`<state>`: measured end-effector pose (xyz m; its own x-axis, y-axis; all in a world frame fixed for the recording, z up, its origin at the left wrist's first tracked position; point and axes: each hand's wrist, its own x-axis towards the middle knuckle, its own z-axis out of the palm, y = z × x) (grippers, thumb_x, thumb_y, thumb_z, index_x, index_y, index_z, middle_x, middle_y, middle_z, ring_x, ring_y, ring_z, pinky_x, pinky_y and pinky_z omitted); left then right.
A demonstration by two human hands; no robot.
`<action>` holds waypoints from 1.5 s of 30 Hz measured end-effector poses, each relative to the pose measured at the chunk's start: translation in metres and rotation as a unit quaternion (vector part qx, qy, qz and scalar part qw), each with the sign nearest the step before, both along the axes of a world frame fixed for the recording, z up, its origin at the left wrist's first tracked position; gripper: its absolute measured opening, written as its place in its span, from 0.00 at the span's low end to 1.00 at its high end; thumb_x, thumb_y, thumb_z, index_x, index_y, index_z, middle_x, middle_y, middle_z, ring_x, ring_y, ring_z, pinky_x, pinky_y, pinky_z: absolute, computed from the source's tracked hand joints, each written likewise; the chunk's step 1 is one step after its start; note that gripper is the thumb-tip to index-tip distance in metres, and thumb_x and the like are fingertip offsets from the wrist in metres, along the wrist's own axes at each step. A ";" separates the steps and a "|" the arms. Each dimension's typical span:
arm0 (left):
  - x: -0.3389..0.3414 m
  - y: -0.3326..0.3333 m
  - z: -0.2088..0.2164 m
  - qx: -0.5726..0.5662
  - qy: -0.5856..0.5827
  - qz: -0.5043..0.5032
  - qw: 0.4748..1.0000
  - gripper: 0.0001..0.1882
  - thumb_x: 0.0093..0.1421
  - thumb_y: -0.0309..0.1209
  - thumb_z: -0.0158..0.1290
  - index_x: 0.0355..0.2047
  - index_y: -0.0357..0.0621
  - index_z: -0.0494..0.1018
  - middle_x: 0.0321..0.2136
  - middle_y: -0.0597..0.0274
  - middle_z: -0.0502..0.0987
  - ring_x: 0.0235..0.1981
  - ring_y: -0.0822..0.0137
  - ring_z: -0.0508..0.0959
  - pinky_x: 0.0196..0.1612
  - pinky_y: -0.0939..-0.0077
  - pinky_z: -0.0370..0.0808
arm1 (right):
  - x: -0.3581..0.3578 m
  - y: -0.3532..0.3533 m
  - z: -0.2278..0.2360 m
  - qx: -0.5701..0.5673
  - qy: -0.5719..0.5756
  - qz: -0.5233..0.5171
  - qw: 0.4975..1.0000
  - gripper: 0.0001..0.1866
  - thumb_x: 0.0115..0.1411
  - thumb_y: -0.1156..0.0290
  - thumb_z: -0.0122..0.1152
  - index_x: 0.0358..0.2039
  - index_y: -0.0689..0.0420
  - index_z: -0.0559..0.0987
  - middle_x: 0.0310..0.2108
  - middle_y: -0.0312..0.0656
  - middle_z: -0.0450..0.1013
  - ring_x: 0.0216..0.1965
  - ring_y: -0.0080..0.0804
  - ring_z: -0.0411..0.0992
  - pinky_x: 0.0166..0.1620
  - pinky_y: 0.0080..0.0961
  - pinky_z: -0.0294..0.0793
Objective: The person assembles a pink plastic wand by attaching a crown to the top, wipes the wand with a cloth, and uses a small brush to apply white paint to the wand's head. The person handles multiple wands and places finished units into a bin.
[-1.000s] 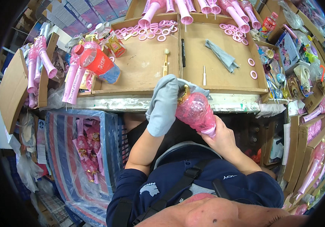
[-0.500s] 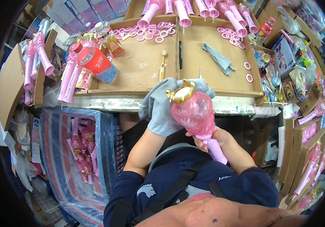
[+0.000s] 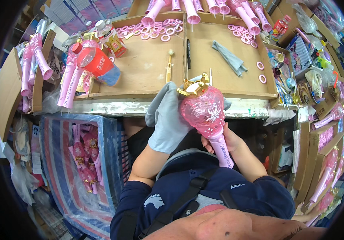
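Rings and brush lie beyond; right fingers clasp wand, cloth hides left fingers, pose unclear

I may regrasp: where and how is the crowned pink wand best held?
Hold the wand by its slim lower handle, likely from the left: it's exposed below the right hand, whose forearm lies on the other side; the bulb is wide and round, the crown uneven.

Pink wand (gold-crowned, snowflake-marked); tilted; grey cloth behind its head
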<state>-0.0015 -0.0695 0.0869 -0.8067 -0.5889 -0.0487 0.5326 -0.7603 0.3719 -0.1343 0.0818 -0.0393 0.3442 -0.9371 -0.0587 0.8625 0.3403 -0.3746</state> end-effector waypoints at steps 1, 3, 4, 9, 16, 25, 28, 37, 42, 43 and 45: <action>0.000 0.000 0.000 0.011 0.018 -0.021 1.000 0.28 0.69 0.49 0.34 0.53 0.36 0.65 0.46 0.49 0.74 0.47 0.56 0.76 0.50 0.57 0.74 | 0.000 0.000 0.001 0.002 0.011 -0.006 1.000 0.40 0.58 0.34 0.46 0.50 0.62 0.71 0.41 0.51 0.74 0.35 0.36 0.77 0.37 0.28 0.79; -0.001 -0.001 0.000 0.064 0.108 -0.072 0.989 0.29 0.69 0.50 0.33 0.53 0.35 0.65 0.48 0.47 0.73 0.48 0.54 0.75 0.52 0.53 0.73 | 0.000 0.000 0.003 0.010 0.025 -0.018 0.999 0.39 0.59 0.35 0.45 0.50 0.61 0.71 0.41 0.51 0.74 0.36 0.36 0.77 0.39 0.30 0.79; -0.001 -0.002 -0.002 0.023 0.093 -0.066 0.993 0.30 0.69 0.51 0.33 0.54 0.36 0.65 0.49 0.46 0.72 0.49 0.52 0.74 0.53 0.52 0.71 | 0.000 0.001 0.007 0.028 0.047 -0.032 0.998 0.38 0.60 0.36 0.44 0.50 0.62 0.71 0.41 0.50 0.74 0.36 0.35 0.77 0.39 0.30 0.78; -0.008 -0.011 -0.018 0.046 -0.055 -0.025 0.997 0.37 0.66 0.58 0.31 0.60 0.37 0.60 0.56 0.46 0.67 0.58 0.48 0.67 0.60 0.51 0.65 | 0.002 -0.001 0.030 0.010 0.252 -0.152 0.956 0.35 0.58 0.40 0.55 0.46 0.63 0.71 0.38 0.45 0.73 0.34 0.32 0.76 0.37 0.27 0.77; -0.001 0.014 -0.038 0.025 -0.101 -0.108 0.989 0.36 0.67 0.58 0.32 0.59 0.38 0.61 0.54 0.51 0.69 0.54 0.52 0.70 0.60 0.57 0.64 | -0.034 -0.036 0.067 -0.013 0.157 -0.376 0.913 0.42 0.61 0.36 0.45 0.57 0.63 0.62 0.35 0.37 0.67 0.31 0.25 0.68 0.36 0.26 0.71; -0.007 0.043 -0.049 -0.050 -0.136 -0.253 0.957 0.39 0.66 0.60 0.26 0.55 0.36 0.64 0.44 0.52 0.74 0.40 0.61 0.77 0.48 0.69 0.74 | -0.028 -0.049 0.073 -0.055 0.109 -0.354 0.927 0.45 0.59 0.32 0.43 0.57 0.64 0.63 0.34 0.37 0.68 0.31 0.26 0.68 0.41 0.28 0.69; -0.003 0.047 -0.049 -0.173 -0.172 -0.211 0.947 0.36 0.65 0.60 0.32 0.51 0.38 0.65 0.39 0.57 0.75 0.34 0.68 0.78 0.39 0.75 0.77 | -0.023 -0.051 0.071 -0.079 0.158 -0.356 0.918 0.45 0.59 0.32 0.41 0.57 0.65 0.63 0.35 0.38 0.70 0.33 0.27 0.69 0.45 0.30 0.69; 0.000 0.047 -0.058 -0.231 -0.276 -0.083 0.929 0.21 0.66 0.48 0.47 0.42 0.41 0.66 0.31 0.60 0.76 0.30 0.73 0.78 0.29 0.81 0.75 | -0.014 -0.040 0.078 0.034 0.488 -0.303 0.818 0.35 0.60 0.57 0.61 0.59 0.66 0.62 0.46 0.42 0.71 0.45 0.28 0.71 0.53 0.28 0.68; -0.007 0.029 -0.072 -0.720 -0.527 0.067 0.446 0.11 0.59 0.37 0.52 0.31 0.41 0.68 0.24 0.60 0.69 0.21 0.65 0.73 0.19 0.71 0.67 | -0.003 -0.038 0.073 0.008 0.490 -0.335 0.804 0.34 0.52 0.68 0.70 0.57 0.64 0.65 0.47 0.44 0.72 0.50 0.31 0.70 0.56 0.31 0.66; -0.002 0.030 -0.073 -0.724 -0.518 0.041 0.454 0.16 0.61 0.42 0.51 0.35 0.40 0.68 0.29 0.60 0.72 0.23 0.68 0.74 0.23 0.74 0.71 | -0.002 -0.038 0.071 0.005 0.453 -0.335 0.826 0.34 0.52 0.69 0.69 0.58 0.63 0.65 0.48 0.45 0.72 0.51 0.31 0.69 0.56 0.32 0.66; 0.004 0.034 -0.074 -0.639 -0.425 0.020 0.641 0.21 0.62 0.48 0.52 0.37 0.40 0.69 0.31 0.60 0.74 0.26 0.69 0.76 0.26 0.76 0.73 | -0.004 -0.038 0.065 -0.014 0.371 -0.323 0.870 0.34 0.53 0.72 0.67 0.59 0.62 0.64 0.49 0.45 0.72 0.52 0.32 0.69 0.56 0.32 0.67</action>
